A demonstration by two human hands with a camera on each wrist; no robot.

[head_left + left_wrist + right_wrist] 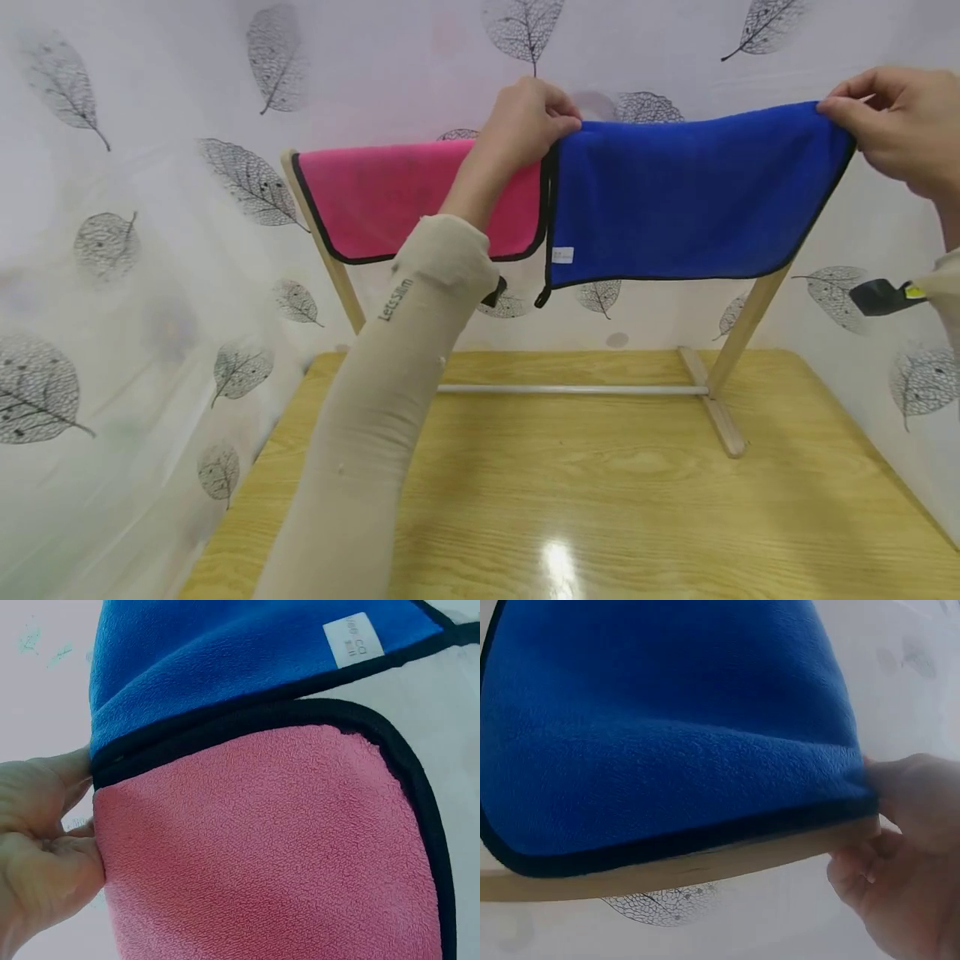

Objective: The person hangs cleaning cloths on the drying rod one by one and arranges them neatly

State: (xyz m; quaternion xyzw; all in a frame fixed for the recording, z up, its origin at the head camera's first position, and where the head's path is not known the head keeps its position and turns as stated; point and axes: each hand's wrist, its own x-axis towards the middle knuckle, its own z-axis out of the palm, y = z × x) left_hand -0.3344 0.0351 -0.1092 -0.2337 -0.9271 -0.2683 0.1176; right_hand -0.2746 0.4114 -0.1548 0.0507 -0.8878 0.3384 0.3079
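A blue towel (690, 200) with black edging and a small white label (562, 255) hangs folded along the top of a wooden rack. My left hand (525, 123) pinches its upper left corner, beside the pink towel. At the upper right corner, my right hand (903, 125) pinches the blue towel's top edge, close to the rack's wooden side post (705, 862). A pink towel (405, 196), also black-edged, drapes over the rack's left half. Their black borders lie side by side in the left wrist view, where the left hand (41, 832) is at the fold.
The rack's foot (723, 425) stands on a wood-grain table (600, 492), with a white lower bar (570, 389) running across. Behind hangs a pale sheet (150, 333) printed with dark leaves.
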